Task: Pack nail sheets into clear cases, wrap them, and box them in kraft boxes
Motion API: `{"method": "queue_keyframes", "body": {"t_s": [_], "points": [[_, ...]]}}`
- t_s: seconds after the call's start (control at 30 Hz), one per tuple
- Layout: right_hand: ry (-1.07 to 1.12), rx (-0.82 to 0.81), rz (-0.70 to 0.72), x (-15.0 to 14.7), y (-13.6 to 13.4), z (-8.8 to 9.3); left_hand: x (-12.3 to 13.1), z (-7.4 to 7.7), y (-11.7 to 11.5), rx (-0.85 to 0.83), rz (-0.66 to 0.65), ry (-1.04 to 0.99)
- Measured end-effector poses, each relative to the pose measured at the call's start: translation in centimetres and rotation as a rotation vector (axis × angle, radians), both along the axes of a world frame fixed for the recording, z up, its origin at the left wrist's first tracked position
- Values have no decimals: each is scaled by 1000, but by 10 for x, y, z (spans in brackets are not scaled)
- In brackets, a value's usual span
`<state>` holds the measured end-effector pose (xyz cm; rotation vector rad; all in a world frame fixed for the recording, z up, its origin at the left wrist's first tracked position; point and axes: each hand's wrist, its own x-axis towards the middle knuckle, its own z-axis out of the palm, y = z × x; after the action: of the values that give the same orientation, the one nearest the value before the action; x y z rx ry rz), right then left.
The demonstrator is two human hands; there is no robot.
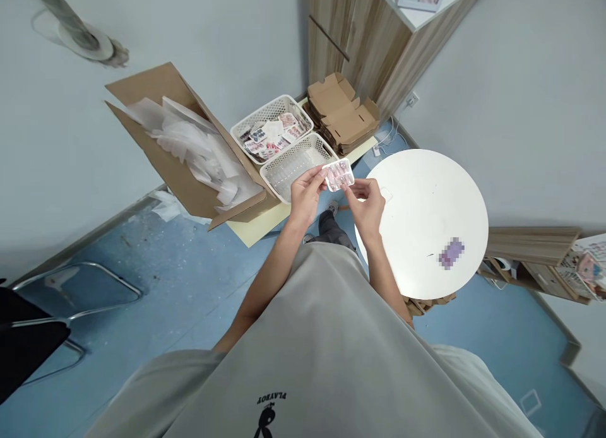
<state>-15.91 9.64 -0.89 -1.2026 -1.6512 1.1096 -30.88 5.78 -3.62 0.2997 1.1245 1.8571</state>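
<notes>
A small pack of press-on nails (338, 175), white-edged with pinkish nails in rows, is held between my two hands. My left hand (307, 195) pinches its left edge with thumb and fingers. At its lower right corner, the fingertips of my right hand (365, 201) grip it too. Just beyond my left hand sits a white basket (273, 171) with clear plastic pieces in it. Behind that, another white basket (242, 125) holds many nail packs and cards (274, 135).
A large carton (189, 195) of white foam sheets (199, 151) stands at left. Flattened cardboard boxes (343, 116) are stacked beside a wooden cabinet (350, 31). To the right is a round white table (426, 204) with a blurred purple item (451, 254). A folding chair (42, 324) stands lower left.
</notes>
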Motion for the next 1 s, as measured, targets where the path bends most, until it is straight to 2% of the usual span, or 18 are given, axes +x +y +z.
{"method": "queue_keyframes", "body": {"t_s": [0.1, 0.27, 0.33, 0.67, 1.0], "points": [[-73, 88, 18, -1, -2, 3, -3, 0, -1, -7, 16, 33], [-201, 333, 70, -4, -5, 8, -3, 2, -2, -6, 34, 79], [-234, 362, 104, -7, -7, 7, -1, 4, -3, -1, 30, 94], [-196, 290, 127, -6, -3, 1, 10, 13, -4, 22, -22, 166], [-52, 29, 105, 0, -10, 22, 18, 23, -3, 3, -76, 45]]}}
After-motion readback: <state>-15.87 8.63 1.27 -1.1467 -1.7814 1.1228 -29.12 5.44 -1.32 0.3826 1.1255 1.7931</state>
